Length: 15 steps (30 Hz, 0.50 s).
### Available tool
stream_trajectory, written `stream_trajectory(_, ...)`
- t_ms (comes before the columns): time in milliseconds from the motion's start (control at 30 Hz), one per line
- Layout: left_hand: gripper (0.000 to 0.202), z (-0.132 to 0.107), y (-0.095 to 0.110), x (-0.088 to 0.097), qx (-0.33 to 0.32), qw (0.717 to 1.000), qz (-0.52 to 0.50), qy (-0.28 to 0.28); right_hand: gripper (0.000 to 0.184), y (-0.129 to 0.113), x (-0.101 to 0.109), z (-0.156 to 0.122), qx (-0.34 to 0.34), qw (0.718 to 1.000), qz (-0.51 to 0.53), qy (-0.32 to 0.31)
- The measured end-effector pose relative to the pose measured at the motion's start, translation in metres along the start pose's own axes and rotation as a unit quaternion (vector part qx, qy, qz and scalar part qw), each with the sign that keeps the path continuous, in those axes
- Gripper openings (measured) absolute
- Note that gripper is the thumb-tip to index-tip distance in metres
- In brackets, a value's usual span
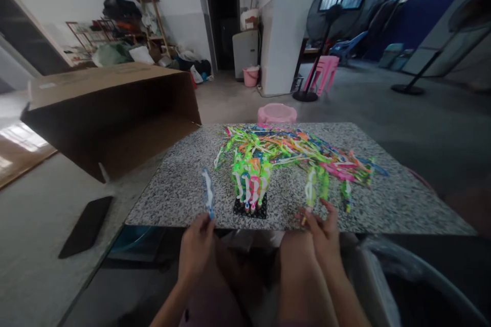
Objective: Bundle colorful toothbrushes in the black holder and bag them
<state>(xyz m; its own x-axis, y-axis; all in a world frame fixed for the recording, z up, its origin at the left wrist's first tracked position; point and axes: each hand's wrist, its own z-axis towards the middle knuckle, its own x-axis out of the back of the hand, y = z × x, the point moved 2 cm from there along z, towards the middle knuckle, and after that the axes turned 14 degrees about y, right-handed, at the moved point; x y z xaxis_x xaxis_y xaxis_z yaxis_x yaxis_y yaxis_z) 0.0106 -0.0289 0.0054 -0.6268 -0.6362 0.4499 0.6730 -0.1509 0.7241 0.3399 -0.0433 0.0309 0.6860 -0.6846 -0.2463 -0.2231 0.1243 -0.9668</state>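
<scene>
Along the granite tabletop's near edge, a blue-trimmed plastic strip is pinched narrowly at its base by the left hand, a green strip likewise by the right hand.

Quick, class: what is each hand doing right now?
Left hand: closed, holding a blue-and-white plastic strip.
Right hand: closed, holding a green-and-white plastic strip.

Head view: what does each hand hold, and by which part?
The left hand holds a blue-and-white strip, the right hand a green strip, each by its lower end.
</scene>
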Motion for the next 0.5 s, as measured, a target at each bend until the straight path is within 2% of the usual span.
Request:
stream_trajectory(67, 0.027, 0.028, -0.009, -0.012, 0.020, 1.000, 0.022, -0.001, 0.062, 0.004, -0.020, -0.019, -0.062, 0.996, 0.067, -0.019)
stream_trajectory(133, 0.027, 0.047, -0.013, -0.024, 0.008, 0.999, 0.048, -0.020, 0.041, 0.013, -0.040, -0.033, -0.112, 0.986, 0.113, -0.050)
stream_trajectory(200, 0.033, 0.056, -0.010, -0.031, -0.024, 0.996, 0.091, 0.008, 0.030, 0.024, -0.054, -0.043, -0.118, 0.982, 0.132, -0.062)
stream_trajectory(267, 0.042, 0.053, 0.000, -0.033, -0.078, 0.986, 0.127, 0.075, 0.026, 0.034, -0.062, -0.047, -0.063, 0.991, 0.109, -0.042)
stream_trajectory(300, 0.043, 0.047, 0.006, -0.035, -0.115, 0.980, 0.129, 0.097, 0.025, 0.038, -0.065, -0.048, -0.020, 0.996, 0.077, -0.028)
stream_trajectory(333, 0.042, 0.040, 0.013, -0.037, -0.157, 0.976, 0.119, 0.095, 0.025, 0.042, -0.067, -0.048, 0.024, 0.999, 0.037, -0.016)
stream_trajectory(433, 0.033, 0.016, 0.027, -0.053, -0.262, 0.964, 0.050, -0.002, 0.024, 0.049, -0.072, -0.047, 0.116, 0.991, -0.062, -0.012)
stream_trajectory(500, 0.033, 0.005, 0.029, -0.063, -0.285, 0.957, 0.027, -0.049, 0.022, 0.051, -0.075, -0.046, 0.145, 0.984, -0.099, -0.019)
